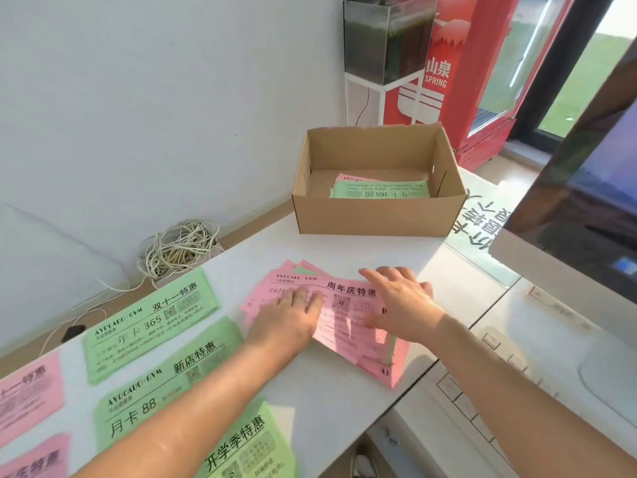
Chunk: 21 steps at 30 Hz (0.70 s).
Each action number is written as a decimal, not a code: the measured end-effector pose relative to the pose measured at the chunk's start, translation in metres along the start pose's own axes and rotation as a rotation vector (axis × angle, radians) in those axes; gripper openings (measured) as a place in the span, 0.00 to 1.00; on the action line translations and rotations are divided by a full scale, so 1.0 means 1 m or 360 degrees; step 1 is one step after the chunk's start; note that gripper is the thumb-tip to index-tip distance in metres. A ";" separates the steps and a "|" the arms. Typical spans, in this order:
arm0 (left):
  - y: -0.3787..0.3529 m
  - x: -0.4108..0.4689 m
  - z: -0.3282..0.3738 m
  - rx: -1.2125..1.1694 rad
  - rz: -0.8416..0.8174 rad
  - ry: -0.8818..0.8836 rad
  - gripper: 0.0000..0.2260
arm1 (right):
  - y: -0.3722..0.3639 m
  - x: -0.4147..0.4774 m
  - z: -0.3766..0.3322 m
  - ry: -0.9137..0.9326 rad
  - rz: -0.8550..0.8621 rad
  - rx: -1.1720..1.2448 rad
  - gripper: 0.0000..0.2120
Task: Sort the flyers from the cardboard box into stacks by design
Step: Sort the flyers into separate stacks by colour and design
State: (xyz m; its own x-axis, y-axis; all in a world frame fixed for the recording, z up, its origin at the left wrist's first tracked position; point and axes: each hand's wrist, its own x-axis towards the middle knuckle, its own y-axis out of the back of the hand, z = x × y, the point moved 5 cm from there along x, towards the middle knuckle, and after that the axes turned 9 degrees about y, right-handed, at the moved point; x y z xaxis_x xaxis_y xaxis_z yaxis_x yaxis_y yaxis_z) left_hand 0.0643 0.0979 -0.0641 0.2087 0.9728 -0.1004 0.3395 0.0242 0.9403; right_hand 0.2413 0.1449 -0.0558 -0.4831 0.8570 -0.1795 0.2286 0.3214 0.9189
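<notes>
Both hands flat, fingers straight, atop the pink flyer pile (346, 305): left hand (293, 319) beside right hand (406, 305).

Middle pile of pink flyers (344, 319) printed in black, green flyers (148, 326) printed in black at the left, plain brown cardboard box (379, 215), green flyer (379, 189) seen inside it, white table (344, 246), red cooler (482, 46) lettered in white
</notes>
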 end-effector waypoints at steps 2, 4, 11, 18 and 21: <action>-0.002 -0.004 0.010 0.0055 -0.0221 0.0077 0.33 | 0.004 -0.003 0.000 0.0026 0.0168 -0.0095 0.31; 0.009 -0.006 0.018 -0.0039 -0.0347 0.0200 0.29 | 0.001 -0.008 0.003 0.0054 0.0136 -0.0027 0.28; 0.016 -0.008 0.030 -0.0298 -0.0293 0.0289 0.27 | -0.012 -0.027 0.012 -0.0008 0.0100 0.0160 0.31; 0.000 -0.010 0.024 -0.0372 -0.0039 0.0216 0.18 | -0.010 -0.025 0.019 -0.0255 0.0397 0.0381 0.22; -0.002 -0.010 0.024 -0.0414 0.0190 0.0127 0.13 | -0.010 -0.019 0.021 -0.0435 0.0472 0.1006 0.15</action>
State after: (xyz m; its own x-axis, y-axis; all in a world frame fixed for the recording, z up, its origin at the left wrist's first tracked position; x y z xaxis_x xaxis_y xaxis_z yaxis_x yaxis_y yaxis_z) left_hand 0.0836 0.0824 -0.0726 0.1567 0.9871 0.0321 0.0685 -0.0433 0.9967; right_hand 0.2663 0.1341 -0.0688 -0.1170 0.9868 -0.1123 0.7984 0.1607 0.5803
